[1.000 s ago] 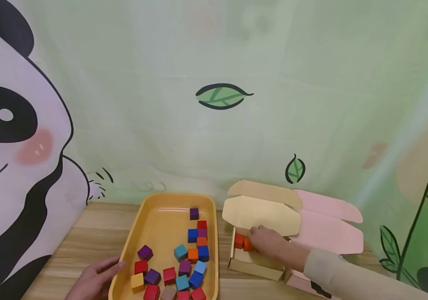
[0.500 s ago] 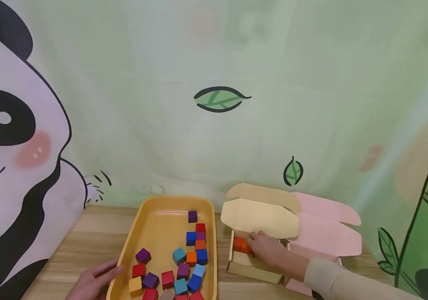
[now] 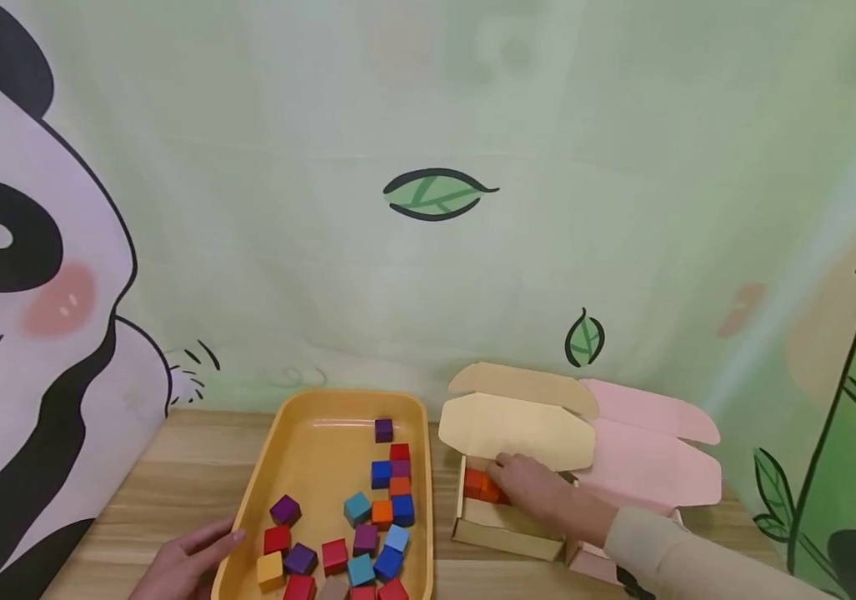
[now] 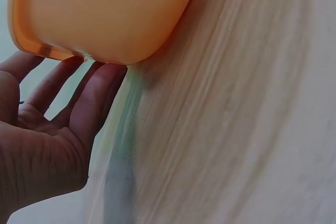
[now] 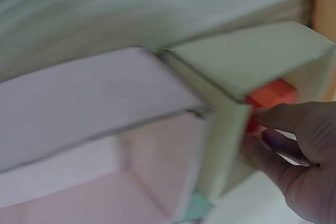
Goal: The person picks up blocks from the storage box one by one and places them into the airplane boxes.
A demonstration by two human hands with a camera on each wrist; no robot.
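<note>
In the head view my left hand (image 3: 183,562) rests at the left rim of a yellow tray (image 3: 315,458). In the left wrist view its fingertips touch the tray's outer edge (image 4: 105,19). Several coloured cube blocks lie in the tray, among them a purple one (image 3: 285,510) and a blue one (image 3: 381,474). My right hand (image 3: 533,492) reaches into a cream cardboard box (image 3: 506,540), over a row of orange-red blocks (image 3: 476,483). In the right wrist view its thumb and finger pinch a red block (image 5: 253,121), mostly hidden, beside an orange-red block (image 5: 274,94).
A pink cardboard box (image 3: 594,562) with its lid (image 3: 648,462) raised adjoins the cream box on the right. The cream lid (image 3: 518,429) leans back. Behind the wood-grain table (image 3: 202,454) hangs a green printed backdrop (image 3: 285,250).
My right hand has shifted slightly left inside the cream box, and the orange-red blocks now sit closer together. The left hand stays at the tray; the head view has shifted a little.
</note>
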